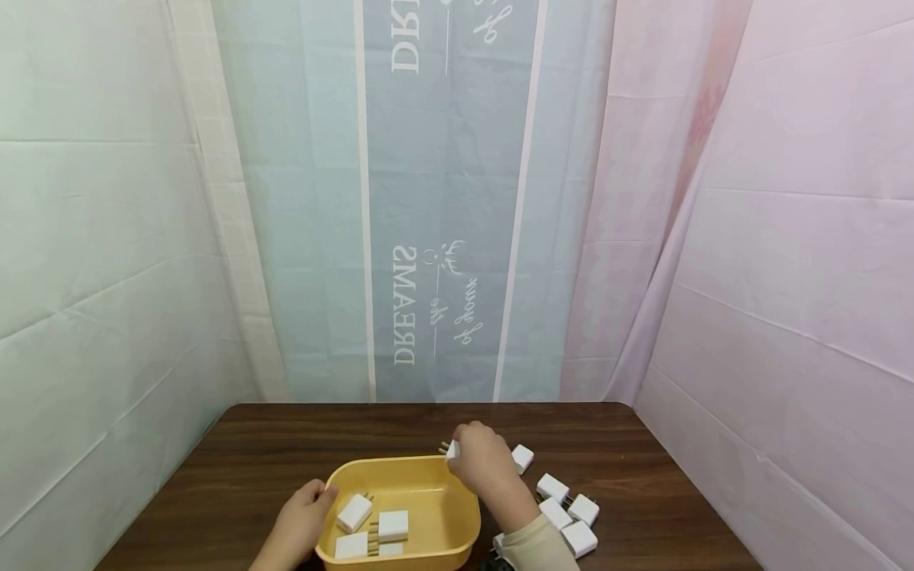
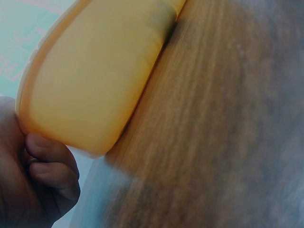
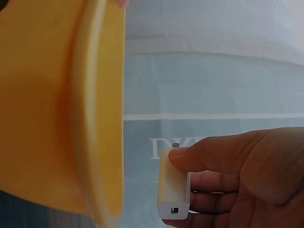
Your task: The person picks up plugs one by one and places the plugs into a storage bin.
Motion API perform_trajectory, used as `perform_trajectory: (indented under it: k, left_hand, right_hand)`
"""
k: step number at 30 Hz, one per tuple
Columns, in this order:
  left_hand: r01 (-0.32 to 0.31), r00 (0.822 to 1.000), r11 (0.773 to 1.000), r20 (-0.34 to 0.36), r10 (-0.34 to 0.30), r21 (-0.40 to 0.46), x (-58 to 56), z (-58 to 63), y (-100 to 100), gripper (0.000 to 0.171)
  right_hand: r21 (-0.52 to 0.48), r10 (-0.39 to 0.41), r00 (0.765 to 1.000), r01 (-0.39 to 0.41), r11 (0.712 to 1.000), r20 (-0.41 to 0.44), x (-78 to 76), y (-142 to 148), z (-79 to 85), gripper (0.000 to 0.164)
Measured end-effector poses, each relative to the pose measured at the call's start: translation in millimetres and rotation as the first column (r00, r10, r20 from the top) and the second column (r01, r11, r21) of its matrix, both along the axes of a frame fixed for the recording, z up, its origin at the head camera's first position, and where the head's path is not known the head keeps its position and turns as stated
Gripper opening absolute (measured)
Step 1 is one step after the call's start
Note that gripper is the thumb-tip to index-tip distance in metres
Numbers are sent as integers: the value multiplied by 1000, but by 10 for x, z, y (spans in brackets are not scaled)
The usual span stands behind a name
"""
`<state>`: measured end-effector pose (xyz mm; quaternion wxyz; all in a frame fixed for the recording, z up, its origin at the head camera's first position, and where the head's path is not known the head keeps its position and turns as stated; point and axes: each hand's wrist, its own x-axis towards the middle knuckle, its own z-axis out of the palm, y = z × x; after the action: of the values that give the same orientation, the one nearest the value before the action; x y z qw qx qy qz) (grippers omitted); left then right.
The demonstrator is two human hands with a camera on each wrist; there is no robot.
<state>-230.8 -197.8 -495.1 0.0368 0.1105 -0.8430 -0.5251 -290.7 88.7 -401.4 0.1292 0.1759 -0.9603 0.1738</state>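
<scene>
My left hand (image 1: 303, 517) grips the left rim of a yellow plastic basin (image 1: 437, 511). In the left wrist view its curled fingers (image 2: 54, 175) lie against the outer wall. Between thumb and fingers, my right hand (image 1: 487, 464) pinches a white charger plug (image 3: 173, 185), held up by the basin's far right corner. Its metal prongs point left in the head view, and a small port shows on its end in the right wrist view. Several more white chargers lie inside the basin, one of them a charger (image 1: 393, 526) near the middle.
On the dark wooden table (image 1: 300, 436), several white chargers (image 1: 580, 539) are scattered right of the basin, partly behind my right forearm. A black object (image 1: 496, 564) shows at the bottom edge. Fabric curtains (image 1: 443, 198) enclose the table's back and sides.
</scene>
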Motion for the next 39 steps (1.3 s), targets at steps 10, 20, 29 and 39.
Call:
perform_trajectory:
  k: [10,20,29,39]
  left_hand:
    - [4,1000,1000,-3,-4,-2,-3,-6,-5,28]
    - [4,1000,1000,9,-4,-5,-6,-18,-15,29]
    - [0,1000,1000,-17,0,-7,3,-7,-6,29]
    - [-3,1000,1000,-22,3,8,6,-22,-9,29]
  right_hand:
    - [90,66,996,-60,994,-66,64,-127,-50,28]
    - [114,123,991,-116,987,-56,69,-244,-162,27]
    - [149,160,986,-153,977,-38,33,-404,-247,26]
    - [251,183,983,-172,952,-20,83,-659,-293,14]
